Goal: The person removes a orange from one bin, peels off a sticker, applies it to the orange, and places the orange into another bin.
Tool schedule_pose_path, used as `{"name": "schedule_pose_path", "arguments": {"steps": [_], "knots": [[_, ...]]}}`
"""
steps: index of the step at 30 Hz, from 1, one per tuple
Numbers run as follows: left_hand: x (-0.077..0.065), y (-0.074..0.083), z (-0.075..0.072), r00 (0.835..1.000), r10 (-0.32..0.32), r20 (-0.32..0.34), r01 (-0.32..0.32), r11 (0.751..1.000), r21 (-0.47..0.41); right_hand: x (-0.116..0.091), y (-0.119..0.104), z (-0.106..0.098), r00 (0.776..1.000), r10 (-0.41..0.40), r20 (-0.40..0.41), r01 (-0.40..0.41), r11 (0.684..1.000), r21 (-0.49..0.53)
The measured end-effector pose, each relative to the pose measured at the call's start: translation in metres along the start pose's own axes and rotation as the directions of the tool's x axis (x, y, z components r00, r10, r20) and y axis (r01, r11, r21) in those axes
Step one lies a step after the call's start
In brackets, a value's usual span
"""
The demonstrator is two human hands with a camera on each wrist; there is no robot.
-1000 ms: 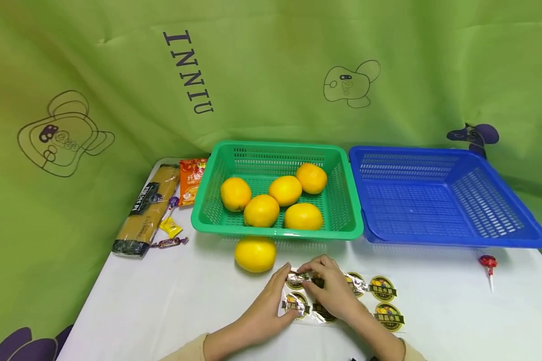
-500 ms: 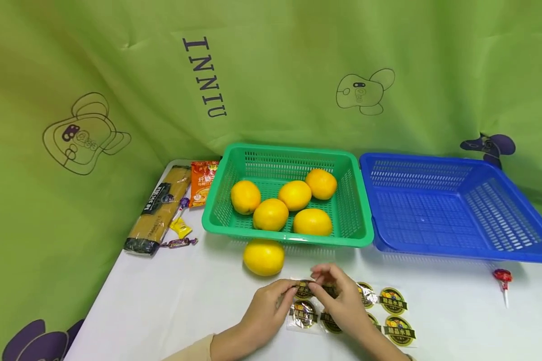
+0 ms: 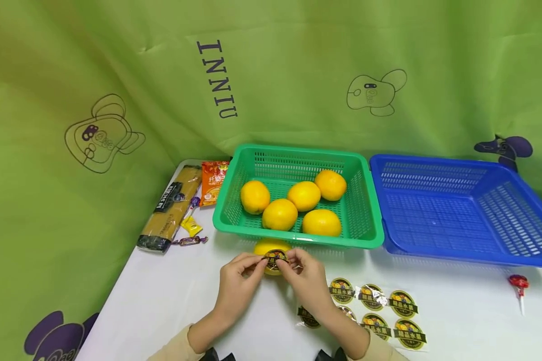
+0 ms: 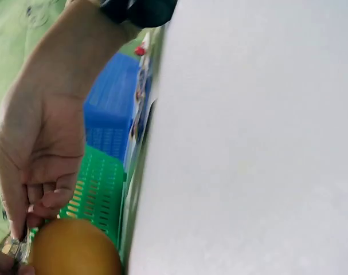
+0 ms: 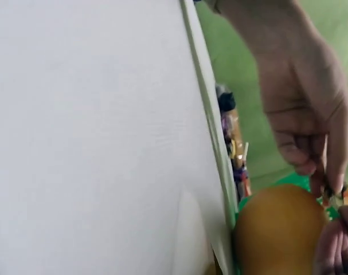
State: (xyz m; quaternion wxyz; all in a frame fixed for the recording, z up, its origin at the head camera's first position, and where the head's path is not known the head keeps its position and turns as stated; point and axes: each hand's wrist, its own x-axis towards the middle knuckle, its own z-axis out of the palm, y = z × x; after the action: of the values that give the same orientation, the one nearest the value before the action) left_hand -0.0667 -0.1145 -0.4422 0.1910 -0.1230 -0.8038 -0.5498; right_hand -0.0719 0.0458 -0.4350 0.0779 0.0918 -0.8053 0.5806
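Note:
In the head view a round black-and-gold sticker (image 3: pixel 275 259) is stretched between both hands. My left hand (image 3: pixel 236 288) pinches its left edge between thumb and fingers, and my right hand (image 3: pixel 306 283) pinches the right edge. Directly behind it an orange (image 3: pixel 264 245) sits on the table in front of the green basket, partly covered by the sticker. Both wrist views show the fingertips close above that orange (image 4: pixel 76 249). The sticker sheet (image 3: pixel 404 296) lies on the table to the right, with several round stickers on it, partly hidden under my right forearm.
The green basket (image 3: pixel 298 239) holds several oranges. To its right stands a blue basket (image 3: pixel 433 215). A spaghetti pack (image 3: pixel 173 205), an orange snack bag (image 3: pixel 213 181) and small candies (image 3: pixel 191 225) lie at left. A red lollipop (image 3: pixel 518 282) lies at the right.
The sticker has come off the sheet, and both hands have carried it left and away from the body to the orange. The head view has shifted slightly.

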Motion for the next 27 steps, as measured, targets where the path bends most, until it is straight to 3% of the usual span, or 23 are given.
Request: {"name": "schedule_pose_path", "arguments": {"steps": [4,8,13,17,19,23,27], "knots": [[0.006,-0.008,0.002,0.996,0.091,-0.014,-0.089,0.991,0.103,0.003,0.002,0.009,0.994,-0.083,-0.069,0.074,0.99,-0.124],[0.01,-0.012,0.0,0.983,0.181,0.011,-0.18,0.967,0.179,0.003,0.005,0.013,0.983,-0.163,-0.084,0.143,0.969,-0.203],[0.015,-0.018,-0.007,0.943,0.315,0.109,-0.332,0.911,0.244,0.002,0.011,0.013,0.945,-0.323,-0.052,0.298,0.916,-0.267],[0.016,-0.024,-0.011,0.923,0.338,0.183,-0.373,0.903,0.213,0.0,0.017,0.01,0.927,-0.374,-0.011,0.349,0.874,-0.338],[0.016,-0.028,-0.012,0.922,0.336,0.19,-0.37,0.911,0.182,-0.001,0.019,0.009,0.937,-0.349,-0.004,0.328,0.884,-0.333],[0.019,-0.037,-0.012,0.926,0.324,0.193,-0.349,0.931,0.111,0.001,0.022,0.007,0.959,-0.285,-0.001,0.278,0.938,-0.207],[0.021,-0.044,-0.009,0.936,0.296,0.191,-0.315,0.947,0.072,0.008,0.026,0.003,0.986,-0.164,0.026,0.166,0.981,-0.099]]}}
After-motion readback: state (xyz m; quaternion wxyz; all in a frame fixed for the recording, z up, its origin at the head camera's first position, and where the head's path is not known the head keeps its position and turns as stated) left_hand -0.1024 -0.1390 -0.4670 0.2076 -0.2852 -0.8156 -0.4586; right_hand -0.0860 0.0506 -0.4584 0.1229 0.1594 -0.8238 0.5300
